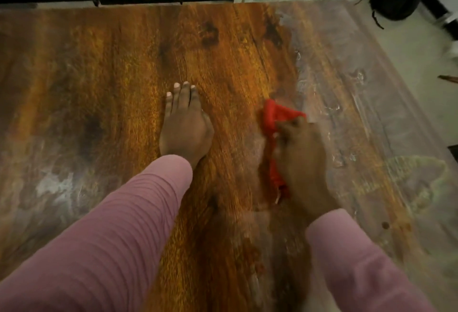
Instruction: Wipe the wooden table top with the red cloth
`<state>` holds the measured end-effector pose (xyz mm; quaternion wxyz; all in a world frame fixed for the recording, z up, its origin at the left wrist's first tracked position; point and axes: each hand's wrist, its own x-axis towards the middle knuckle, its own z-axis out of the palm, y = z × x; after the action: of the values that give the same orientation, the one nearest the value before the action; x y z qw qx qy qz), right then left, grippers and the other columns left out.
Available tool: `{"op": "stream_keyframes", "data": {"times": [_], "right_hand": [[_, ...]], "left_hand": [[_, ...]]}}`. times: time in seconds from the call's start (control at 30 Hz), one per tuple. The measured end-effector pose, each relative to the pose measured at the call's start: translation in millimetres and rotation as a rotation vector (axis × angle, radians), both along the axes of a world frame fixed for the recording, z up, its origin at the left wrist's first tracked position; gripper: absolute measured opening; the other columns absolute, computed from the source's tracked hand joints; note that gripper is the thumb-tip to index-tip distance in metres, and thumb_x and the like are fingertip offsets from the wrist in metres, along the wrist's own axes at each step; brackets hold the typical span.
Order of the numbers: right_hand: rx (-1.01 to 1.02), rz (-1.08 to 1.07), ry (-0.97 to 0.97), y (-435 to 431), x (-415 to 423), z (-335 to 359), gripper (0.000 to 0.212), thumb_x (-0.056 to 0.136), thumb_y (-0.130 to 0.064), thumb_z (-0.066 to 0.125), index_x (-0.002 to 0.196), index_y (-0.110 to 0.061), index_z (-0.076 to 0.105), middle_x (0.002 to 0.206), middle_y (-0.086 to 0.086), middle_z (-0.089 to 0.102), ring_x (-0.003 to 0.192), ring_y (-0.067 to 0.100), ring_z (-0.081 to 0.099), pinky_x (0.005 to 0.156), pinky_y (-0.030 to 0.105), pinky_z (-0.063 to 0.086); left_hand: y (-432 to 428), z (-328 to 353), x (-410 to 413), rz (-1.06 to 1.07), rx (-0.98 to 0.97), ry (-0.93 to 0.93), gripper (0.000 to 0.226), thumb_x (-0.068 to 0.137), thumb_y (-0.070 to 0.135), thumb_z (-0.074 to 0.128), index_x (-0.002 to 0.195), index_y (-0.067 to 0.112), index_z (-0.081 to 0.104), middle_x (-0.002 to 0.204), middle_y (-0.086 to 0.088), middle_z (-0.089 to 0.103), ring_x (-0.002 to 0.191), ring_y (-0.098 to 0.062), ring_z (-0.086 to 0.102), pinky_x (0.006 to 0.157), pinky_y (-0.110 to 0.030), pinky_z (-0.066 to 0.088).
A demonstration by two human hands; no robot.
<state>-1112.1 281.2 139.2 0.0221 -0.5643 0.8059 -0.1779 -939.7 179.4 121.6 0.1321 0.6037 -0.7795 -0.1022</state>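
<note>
1. Cloth position: red cloth (272,115) sits bunched just right of frame centre on the wooden table top (111,76), at the line where clean grain meets grey film.
2. Right hand (302,163) grasps the cloth from above and presses it down. It's blurred, so I can't read individual fingers.
3. Left hand (184,128) lies flat at centre, fingers straight, holding nothing. Looks like a brace.
4. My call for this step: work rightward into the dusty film (347,113) with overlapping strokes and even pressure, and spread the cloth wider for more contact.
5. Pale patch (54,187) at lower left also needs a pass.
</note>
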Motion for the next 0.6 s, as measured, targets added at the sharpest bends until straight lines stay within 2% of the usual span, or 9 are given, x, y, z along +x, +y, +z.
{"op": "stream_keyframes", "data": {"times": [0.07,0.13,0.2,0.3,0.37,0.4,0.5,0.6], "right_hand": [[-0.015,-0.153,-0.023,-5,-17,1,0.032,0.087,-0.014,0.053,0.114,-0.019,0.068,0.112,0.005,0.061,0.102,0.032,0.051,0.076,0.037,0.046],[-0.003,-0.199,-0.042,-4,-3,2,0.031,0.087,-0.014,0.054,0.113,-0.019,0.069,0.112,0.006,0.060,0.103,0.029,0.049,0.074,0.030,0.038],[-0.009,-0.130,-0.077,7,34,5,0.030,0.087,-0.014,0.054,0.113,-0.021,0.068,0.110,0.001,0.060,0.101,0.020,0.046,0.073,0.026,0.030],[-0.038,0.128,-0.093,39,83,4,0.028,0.083,-0.013,0.062,0.109,-0.021,0.071,0.104,-0.005,0.064,0.093,0.017,0.048,0.069,0.025,0.038],[-0.036,0.242,-0.056,53,74,4,0.027,0.083,-0.014,0.065,0.108,-0.021,0.071,0.105,-0.005,0.067,0.091,0.019,0.053,0.069,0.027,0.043],[-0.024,0.228,-0.001,55,61,4,0.027,0.083,-0.015,0.065,0.109,-0.020,0.071,0.107,-0.003,0.068,0.091,0.019,0.054,0.071,0.027,0.042],[0.014,-0.060,0.097,50,15,3,0.030,0.087,-0.014,0.058,0.115,-0.019,0.068,0.110,0.004,0.066,0.094,0.026,0.053,0.072,0.027,0.034],[0.010,-0.285,0.043,40,4,4,0.031,0.086,-0.011,0.056,0.114,-0.017,0.069,0.108,0.007,0.062,0.099,0.031,0.050,0.071,0.029,0.032]], "left_hand": [[0,0,-1,-0.015,-0.012,-0.002,0.055,0.098,0.021,0.026,0.149,0.001,0.020,0.158,-0.014,0.016,0.147,-0.026,0.005,0.120,-0.039,0.002],[-1,-1,-3,-0.016,-0.020,-0.014,0.056,0.097,0.021,0.027,0.148,0.000,0.021,0.157,-0.015,0.016,0.147,-0.028,0.006,0.120,-0.040,0.003],[-1,-1,-4,-0.016,-0.020,-0.029,0.056,0.097,0.022,0.027,0.148,0.000,0.020,0.157,-0.016,0.016,0.147,-0.029,0.006,0.120,-0.040,0.003],[-2,0,-3,-0.024,-0.031,-0.052,0.056,0.097,0.021,0.026,0.148,0.000,0.020,0.157,-0.016,0.017,0.146,-0.029,0.007,0.120,-0.041,0.004],[-1,-1,-4,-0.024,-0.039,-0.068,0.056,0.096,0.022,0.026,0.148,0.000,0.021,0.157,-0.016,0.018,0.146,-0.030,0.009,0.120,-0.042,0.005],[0,-2,-4,-0.017,-0.039,-0.071,0.056,0.097,0.023,0.026,0.148,0.001,0.021,0.157,-0.016,0.019,0.146,-0.030,0.009,0.120,-0.042,0.005],[1,-1,-2,-0.011,-0.058,-0.048,0.056,0.097,0.025,0.026,0.148,0.001,0.024,0.156,-0.016,0.022,0.146,-0.030,0.011,0.120,-0.042,0.005],[1,5,-3,-0.072,-0.112,-0.015,0.055,0.094,0.025,0.029,0.144,0.002,0.033,0.153,-0.016,0.030,0.145,-0.031,0.016,0.120,-0.043,0.005]]}}
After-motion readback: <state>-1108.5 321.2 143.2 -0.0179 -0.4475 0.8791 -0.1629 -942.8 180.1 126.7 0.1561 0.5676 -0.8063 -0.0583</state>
